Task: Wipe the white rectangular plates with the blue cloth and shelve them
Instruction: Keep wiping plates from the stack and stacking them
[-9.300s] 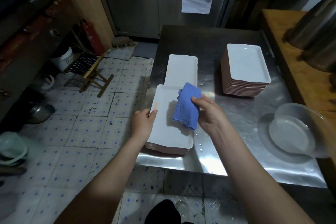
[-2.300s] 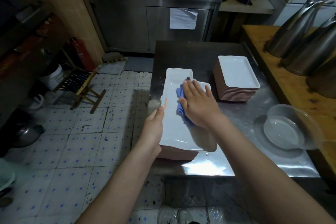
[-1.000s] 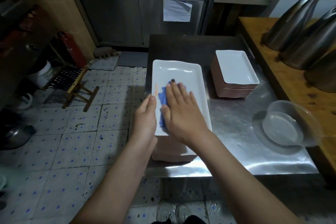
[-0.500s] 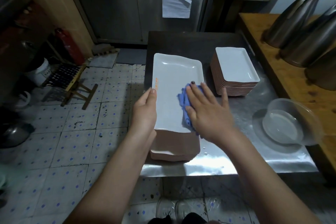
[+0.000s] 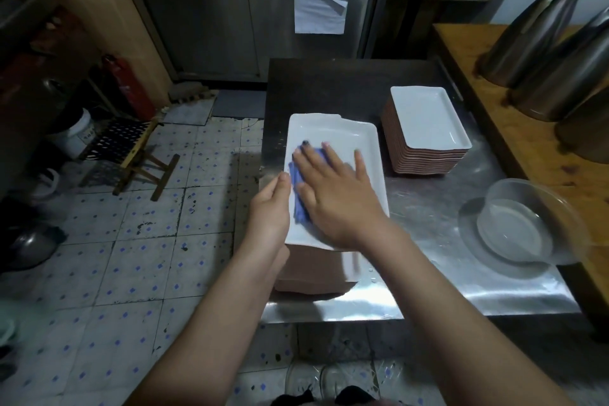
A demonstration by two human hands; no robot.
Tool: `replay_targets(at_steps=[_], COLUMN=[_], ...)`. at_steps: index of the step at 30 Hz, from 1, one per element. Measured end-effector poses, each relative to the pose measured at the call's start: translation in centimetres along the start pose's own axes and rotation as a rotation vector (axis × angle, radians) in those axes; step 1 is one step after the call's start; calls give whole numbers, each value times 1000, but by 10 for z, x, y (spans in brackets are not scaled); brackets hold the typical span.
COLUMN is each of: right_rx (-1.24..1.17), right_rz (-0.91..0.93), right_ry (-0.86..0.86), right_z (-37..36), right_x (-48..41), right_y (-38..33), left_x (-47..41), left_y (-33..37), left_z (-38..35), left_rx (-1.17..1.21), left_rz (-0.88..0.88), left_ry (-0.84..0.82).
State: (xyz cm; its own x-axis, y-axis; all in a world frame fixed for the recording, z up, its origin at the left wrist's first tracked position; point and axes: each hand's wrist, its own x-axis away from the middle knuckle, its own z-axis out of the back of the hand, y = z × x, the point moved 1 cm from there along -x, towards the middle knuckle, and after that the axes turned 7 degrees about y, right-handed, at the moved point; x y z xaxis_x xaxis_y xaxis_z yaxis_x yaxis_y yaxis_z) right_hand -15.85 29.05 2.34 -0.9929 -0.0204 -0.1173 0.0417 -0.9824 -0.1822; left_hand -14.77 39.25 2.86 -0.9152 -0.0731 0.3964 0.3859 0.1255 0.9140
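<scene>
Pressing the cloth (image 5: 297,196) under your flat right hand (image 5: 336,196), sweep each corner while your left hand (image 5: 270,211) grips the plate (image 5: 329,132)

We find the plate (image 5: 342,138) on a stack (image 5: 313,273) at the table's (image 5: 428,217) near left edge. The cloth (image 5: 298,204) lies on it under the right hand (image 5: 336,198), and the left hand (image 5: 270,211) holds its left rim. Behind and to the right stands another stack (image 5: 425,122); nearer on the right, a bowl (image 5: 527,227).

Both forearms (image 5: 211,323) are bare up to the frame edge, the right hand (image 5: 339,201) has one dark-painted fingernail (image 5: 305,142), and dark clothing (image 5: 356,398) shows beside pale shoes (image 5: 316,379).
</scene>
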Motion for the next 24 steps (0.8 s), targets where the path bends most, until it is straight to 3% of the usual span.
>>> replay_targets(at_steps=[5, 9, 12, 17, 24], right_rx=[124, 38, -115, 25, -10], right_rz=[-288, -156, -192, -324, -245], right_ry=[69, 3, -44, 28, 9], right_z=[16, 6, 2, 4, -5], right_x=[-8, 23, 14, 14, 21], right_y=[40, 23, 22, 38, 22], left_x=[-7, -12, -3, 1, 4], left_y=[1, 0, -8, -14, -11], left_z=[5, 7, 1, 2, 7], left_rx=[43, 19, -3, 25, 18], left_rz=[-16, -15, 37, 42, 32], left_ry=[4, 42, 28, 41, 55])
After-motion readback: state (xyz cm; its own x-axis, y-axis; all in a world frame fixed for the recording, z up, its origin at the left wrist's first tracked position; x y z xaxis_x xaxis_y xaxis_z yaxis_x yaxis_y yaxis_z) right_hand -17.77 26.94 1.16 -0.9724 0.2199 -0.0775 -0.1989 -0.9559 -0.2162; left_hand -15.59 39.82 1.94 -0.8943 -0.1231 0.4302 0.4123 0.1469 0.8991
